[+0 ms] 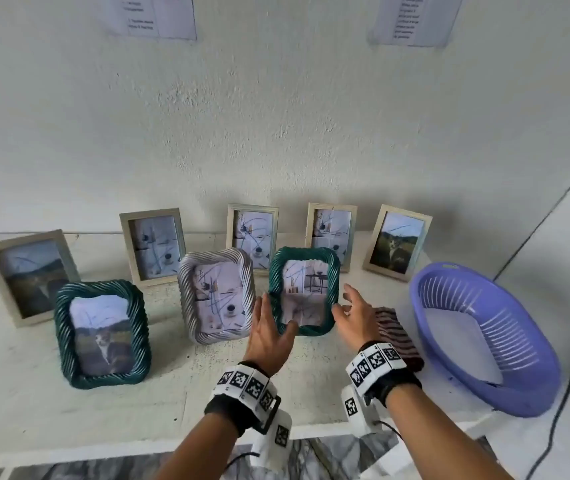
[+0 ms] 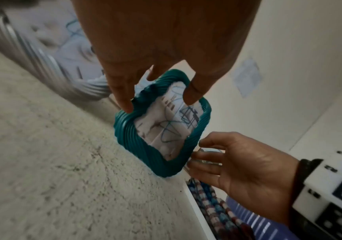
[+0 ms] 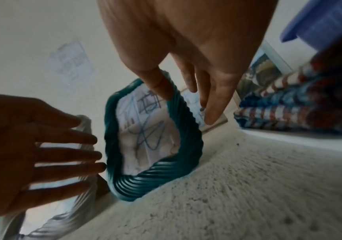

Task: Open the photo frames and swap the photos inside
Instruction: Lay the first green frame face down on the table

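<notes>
A teal twisted-rim photo frame stands upright on the white table, holding a pale interior photo scribbled with blue pen. My left hand is at its left edge with fingers straight; the thumb crosses the lower left corner. My right hand hovers at the frame's right edge, fingers spread and relaxed. In the left wrist view a fingertip touches the teal frame. In the right wrist view the right thumb lies over the rim of the teal frame. Neither hand grips it.
A silver twisted frame stands just left of my left hand, and a second teal frame with a cat photo further left. Several beige frames line the wall. A striped cloth and a purple basket are to the right.
</notes>
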Demonstrator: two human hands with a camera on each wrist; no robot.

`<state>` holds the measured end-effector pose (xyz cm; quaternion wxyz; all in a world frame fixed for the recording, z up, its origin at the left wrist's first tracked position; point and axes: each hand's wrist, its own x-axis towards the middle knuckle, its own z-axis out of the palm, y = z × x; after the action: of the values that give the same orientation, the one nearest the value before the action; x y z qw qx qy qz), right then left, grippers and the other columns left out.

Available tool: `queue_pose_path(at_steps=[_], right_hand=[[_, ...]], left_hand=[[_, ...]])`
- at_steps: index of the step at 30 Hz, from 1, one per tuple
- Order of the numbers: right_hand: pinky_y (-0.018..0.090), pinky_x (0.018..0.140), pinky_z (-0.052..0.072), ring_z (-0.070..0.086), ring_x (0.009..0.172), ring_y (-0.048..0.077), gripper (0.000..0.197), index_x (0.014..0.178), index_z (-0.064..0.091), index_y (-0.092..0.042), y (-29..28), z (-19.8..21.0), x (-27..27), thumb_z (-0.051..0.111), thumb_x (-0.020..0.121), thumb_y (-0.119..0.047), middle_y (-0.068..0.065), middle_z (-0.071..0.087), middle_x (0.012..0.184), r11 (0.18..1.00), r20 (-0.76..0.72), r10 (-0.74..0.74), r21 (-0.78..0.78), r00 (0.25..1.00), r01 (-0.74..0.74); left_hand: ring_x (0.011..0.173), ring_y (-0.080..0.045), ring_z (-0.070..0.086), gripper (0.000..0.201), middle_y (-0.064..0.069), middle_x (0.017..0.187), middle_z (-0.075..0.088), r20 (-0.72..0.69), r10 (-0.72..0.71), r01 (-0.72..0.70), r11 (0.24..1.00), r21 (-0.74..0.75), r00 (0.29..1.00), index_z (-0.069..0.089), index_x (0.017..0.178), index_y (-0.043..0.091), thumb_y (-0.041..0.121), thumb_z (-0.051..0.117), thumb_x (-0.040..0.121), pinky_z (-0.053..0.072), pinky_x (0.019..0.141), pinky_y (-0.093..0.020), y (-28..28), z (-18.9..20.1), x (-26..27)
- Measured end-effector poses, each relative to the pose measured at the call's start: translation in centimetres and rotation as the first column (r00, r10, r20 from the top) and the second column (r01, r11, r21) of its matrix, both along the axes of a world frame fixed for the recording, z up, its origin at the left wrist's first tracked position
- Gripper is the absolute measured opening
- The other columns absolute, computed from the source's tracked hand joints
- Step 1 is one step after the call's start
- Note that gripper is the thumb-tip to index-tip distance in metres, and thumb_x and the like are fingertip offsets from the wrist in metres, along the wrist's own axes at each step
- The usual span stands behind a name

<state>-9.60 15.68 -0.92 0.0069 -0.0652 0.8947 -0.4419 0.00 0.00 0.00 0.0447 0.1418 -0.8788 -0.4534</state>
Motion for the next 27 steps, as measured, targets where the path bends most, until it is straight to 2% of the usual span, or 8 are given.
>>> queue_pose_path(at_steps=[4, 7, 10, 14, 18, 21, 25, 27], right_hand=[[0.042, 0.090, 0.053, 0.062, 0.106, 0.029, 0.041, 0.136, 0.049, -0.012, 0.1, -0.2, -0.8, 0.055, 0.096, -0.018, 0.013, 0.062, 0.126, 0.998, 0.055, 0.056, 0.013, 0.997, -0.056], [0.045, 0.085, 0.055, 0.066, 0.095, 0.028, 0.034, 0.129, 0.054, -0.008, 0.3, -0.2, -0.5, 0.056, 0.095, -0.012, 0.012, 0.068, 0.111, 0.995, 0.012, 0.083, -0.050, 0.996, -0.083], [0.046, 0.081, 0.056, 0.066, 0.089, 0.020, 0.029, 0.124, 0.057, -0.010, 1.1, 0.2, 0.4, 0.055, 0.095, -0.013, 0.005, 0.069, 0.102, 0.986, -0.005, 0.094, -0.139, 0.996, -0.094], [0.037, 0.096, 0.048, 0.060, 0.102, 0.011, 0.029, 0.122, 0.056, -0.009, 2.5, 1.7, 2.9, 0.050, 0.096, -0.021, -0.004, 0.065, 0.110, 0.922, 0.058, 0.154, -0.366, 0.986, -0.123], [0.048, 0.110, 0.037, 0.050, 0.127, 0.022, 0.057, 0.126, 0.054, -0.023, 4.1, 0.7, 5.8, 0.054, 0.074, -0.046, 0.006, 0.054, 0.137, 0.777, 0.293, 0.174, -0.627, 0.940, 0.051], [0.055, 0.110, 0.033, 0.054, 0.119, 0.029, 0.043, 0.130, 0.054, -0.013, 5.6, -0.2, 8.0, 0.054, 0.086, -0.018, 0.020, 0.058, 0.129, 0.590, 0.443, 0.244, -0.774, 0.863, 0.230], [0.057, 0.102, 0.037, 0.056, 0.107, 0.037, 0.036, 0.127, 0.054, -0.006, 7.1, -0.8, 10.2, 0.040, 0.094, 0.001, 0.026, 0.061, 0.121, 0.532, 0.501, 0.308, -0.795, 0.809, 0.290], [0.047, 0.088, 0.043, 0.053, 0.099, 0.033, 0.038, 0.128, 0.055, -0.009, 7.6, -0.8, 11.0, 0.042, 0.094, 0.002, 0.023, 0.063, 0.111, 0.511, 0.520, 0.331, -0.800, 0.788, 0.313]], left_hand=[[0.144, -0.031, 0.027, 0.103, -0.014, 0.157, 0.027, 0.036, 0.062, -0.064, 0.996, 0.058, 0.997, 0.009, 0.155, 0.015, 0.073, 0.030, 0.072, 0.026, 0.116, -0.052, 0.1, -0.4, -1.1], [0.137, -0.032, 0.039, 0.092, -0.015, 0.149, 0.040, -0.006, 0.084, -0.084, 0.994, 0.063, 0.996, 0.023, 0.152, 0.012, 0.060, 0.042, 0.076, 0.034, 0.111, -0.049, -0.2, 0.3, -1.1], [0.120, -0.022, 0.052, 0.073, -0.007, 0.130, 0.054, -0.080, 0.038, -0.036, 0.999, 0.031, 0.996, 0.034, 0.147, 0.012, 0.049, 0.051, 0.086, 0.045, 0.100, -0.039, -0.6, 1.9, -0.1], [0.103, -0.014, 0.063, 0.054, -0.004, 0.120, 0.064, -0.192, 0.024, -0.029, 0.999, -0.025, 0.981, 0.047, 0.137, 0.008, 0.040, 0.052, 0.094, 0.059, 0.082, -0.033, -0.1, 3.5, 2.7], [0.083, -0.003, 0.066, 0.026, 0.009, 0.099, 0.068, -0.251, 0.056, -0.053, 0.998, 0.017, 0.966, 0.057, 0.120, 0.016, 0.017, 0.060, 0.094, 0.054, 0.066, -0.015, 1.1, 4.7, 6.2], [0.076, -0.002, 0.067, 0.016, 0.011, 0.085, 0.071, -0.243, 0.098, -0.092, 0.995, 0.036, 0.965, 0.061, 0.107, 0.018, 0.015, 0.064, 0.092, 0.051, 0.062, -0.013, 1.9, 4.5, 8.8], [0.072, -0.001, 0.067, 0.011, 0.012, 0.080, 0.070, -0.170, 0.112, -0.104, 0.993, 0.055, 0.979, 0.061, 0.101, 0.016, 0.015, 0.065, 0.091, 0.047, 0.058, -0.009, 3.4, 3.6, 10.8], [0.071, -0.001, 0.066, 0.012, 0.010, 0.081, 0.070, -0.147, 0.135, -0.124, 0.989, 0.080, 0.980, 0.060, 0.102, 0.014, 0.020, 0.064, 0.092, 0.048, 0.057, -0.010, 4.3, 3.4, 11.3]])
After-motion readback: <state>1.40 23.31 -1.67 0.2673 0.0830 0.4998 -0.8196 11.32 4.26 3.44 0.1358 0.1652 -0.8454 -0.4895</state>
